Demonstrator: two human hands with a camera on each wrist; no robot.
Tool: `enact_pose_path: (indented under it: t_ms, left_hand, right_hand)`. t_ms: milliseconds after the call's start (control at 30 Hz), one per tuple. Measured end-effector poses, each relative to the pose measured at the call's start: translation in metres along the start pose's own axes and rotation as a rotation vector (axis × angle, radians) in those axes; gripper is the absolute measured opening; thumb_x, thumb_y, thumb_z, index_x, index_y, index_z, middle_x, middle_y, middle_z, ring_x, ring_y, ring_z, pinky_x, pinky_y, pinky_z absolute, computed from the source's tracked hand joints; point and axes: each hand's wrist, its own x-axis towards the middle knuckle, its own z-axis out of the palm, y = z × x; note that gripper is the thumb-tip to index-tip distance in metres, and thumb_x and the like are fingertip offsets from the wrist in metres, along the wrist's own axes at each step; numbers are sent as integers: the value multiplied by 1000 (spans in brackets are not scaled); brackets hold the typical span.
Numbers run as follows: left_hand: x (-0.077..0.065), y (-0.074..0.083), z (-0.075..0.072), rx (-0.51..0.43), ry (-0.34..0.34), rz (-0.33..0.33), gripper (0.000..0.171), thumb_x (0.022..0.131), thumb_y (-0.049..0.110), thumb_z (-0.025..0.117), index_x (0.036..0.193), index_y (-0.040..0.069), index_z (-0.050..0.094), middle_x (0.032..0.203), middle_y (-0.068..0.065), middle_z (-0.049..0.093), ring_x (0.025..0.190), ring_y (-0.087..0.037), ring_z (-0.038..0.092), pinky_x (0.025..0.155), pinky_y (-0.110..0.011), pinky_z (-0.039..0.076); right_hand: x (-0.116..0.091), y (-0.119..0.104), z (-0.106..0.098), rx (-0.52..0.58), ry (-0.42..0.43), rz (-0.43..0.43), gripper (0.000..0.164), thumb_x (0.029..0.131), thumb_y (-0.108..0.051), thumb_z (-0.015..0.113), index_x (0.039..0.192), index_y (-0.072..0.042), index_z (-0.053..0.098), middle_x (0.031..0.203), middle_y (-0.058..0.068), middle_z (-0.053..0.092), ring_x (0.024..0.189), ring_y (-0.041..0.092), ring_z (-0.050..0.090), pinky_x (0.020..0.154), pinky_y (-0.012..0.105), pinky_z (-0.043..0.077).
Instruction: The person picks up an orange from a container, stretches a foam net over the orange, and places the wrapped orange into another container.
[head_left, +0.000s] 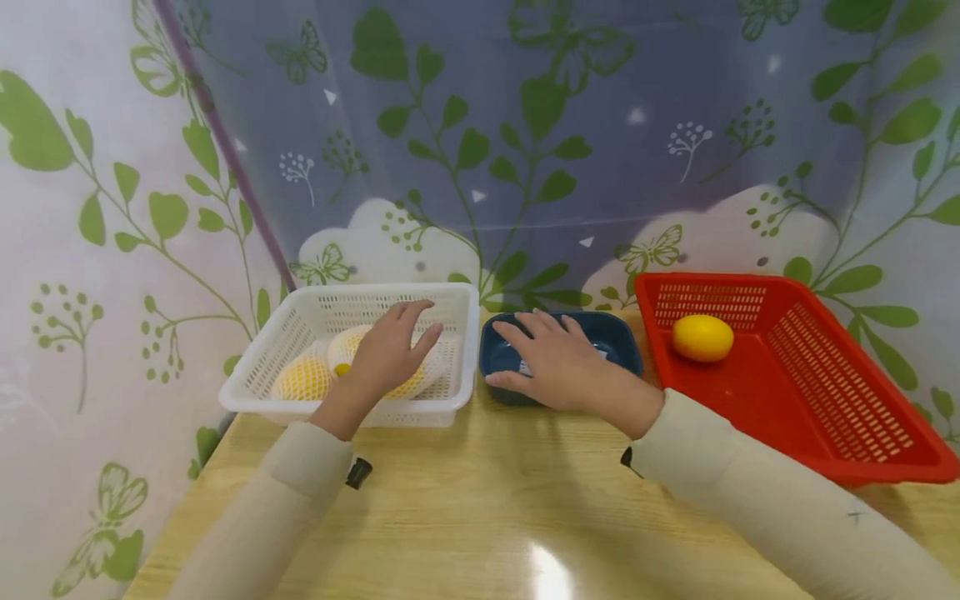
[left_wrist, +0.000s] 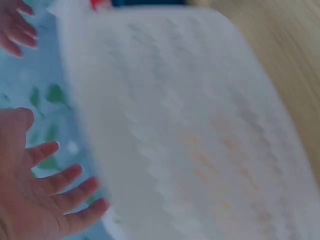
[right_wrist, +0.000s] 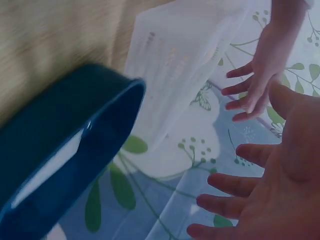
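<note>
My left hand (head_left: 390, 354) hovers over the white basket (head_left: 442, 406), fingers spread and holding nothing. Inside that basket lie yellow fruits (head_left: 303, 379) wrapped in white foam netting, partly hidden by the hand. My right hand (head_left: 558, 362) is above the small dark blue basin (head_left: 622, 333), its fingers extended and its palm bare in the right wrist view. A white label (right_wrist: 47, 167) shows inside the basin. To the right, a bare yellow oval fruit (head_left: 702, 337) sits in the red basket (head_left: 757, 392).
All three containers stand in a row along the back of a light wooden table (head_left: 480, 500). Behind and beside them hangs a curtain (head_left: 480, 142) with leaves and butterflies. The red basket's near corner reaches toward the table's right side.
</note>
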Motion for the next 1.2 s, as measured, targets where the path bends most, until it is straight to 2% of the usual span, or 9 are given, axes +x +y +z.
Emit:
enact_pose_path:
  t_ms: [133, 233, 467, 667, 800, 933, 1067, 1200]
  left_hand:
    - [-4, 29, -1, -49, 13, 93, 51, 102, 41, 46, 145, 13, 42, 141, -17, 45, 126, -37, 47, 100, -54, 42]
    - [-8, 49, 3, -92, 13, 135, 53, 102, 41, 47, 147, 14, 39, 144, -16, 42, 129, -36, 45, 102, -54, 40]
    - [-16, 98, 28, -205, -18, 187, 60, 102, 46, 44, 154, 25, 24, 152, -18, 31, 135, -38, 36, 105, -57, 37]
    - [-22, 135, 49, -270, -71, 208, 62, 100, 50, 45, 154, 30, 22, 156, -14, 26, 140, -36, 31, 105, -58, 36]
    - [-25, 155, 65, -284, -115, 205, 65, 98, 54, 46, 154, 32, 22, 157, -12, 26, 141, -33, 31, 107, -56, 35]
    - [-23, 174, 80, -276, -149, 213, 66, 97, 57, 45, 154, 36, 19, 157, -10, 26, 141, -30, 31, 108, -55, 34]
    - [-19, 190, 93, -283, -179, 212, 67, 96, 59, 45, 154, 40, 16, 158, -7, 24, 142, -29, 29, 108, -54, 34]
    - [-16, 201, 105, -274, -213, 196, 70, 94, 63, 44, 153, 43, 13, 159, -4, 20, 143, -29, 26, 108, -56, 33]
  right_hand:
    - [-22, 26, -8, -46, 47, -18, 75, 94, -59, 51, 152, -15, 33, 152, 20, 33, 140, 40, 29, 111, 61, 23]
    - [-37, 46, -13, -83, 93, -18, 71, 95, -52, 54, 150, -11, 35, 149, 22, 37, 136, 43, 34, 110, 63, 25]
    - [-67, 90, -25, -136, 131, 44, 69, 97, -44, 56, 149, -6, 32, 141, 28, 43, 128, 48, 41, 103, 66, 32]
    - [-86, 126, -18, -153, 131, 132, 71, 94, -42, 60, 147, -4, 33, 135, 32, 45, 121, 52, 46, 95, 67, 38]
    - [-87, 151, -13, -106, 99, 217, 79, 91, -49, 61, 146, 0, 33, 135, 37, 42, 118, 56, 44, 92, 67, 40]
    - [-82, 176, -18, -55, 71, 261, 93, 86, -57, 65, 147, 2, 28, 135, 39, 37, 115, 57, 44, 89, 68, 41]
    - [-72, 197, -25, 14, 89, 278, 99, 80, -55, 72, 147, 1, 26, 137, 39, 34, 114, 56, 43, 90, 69, 40]
    - [-60, 214, -23, 92, 83, 309, 98, 79, -47, 78, 147, 1, 25, 139, 40, 29, 120, 58, 36, 94, 72, 34]
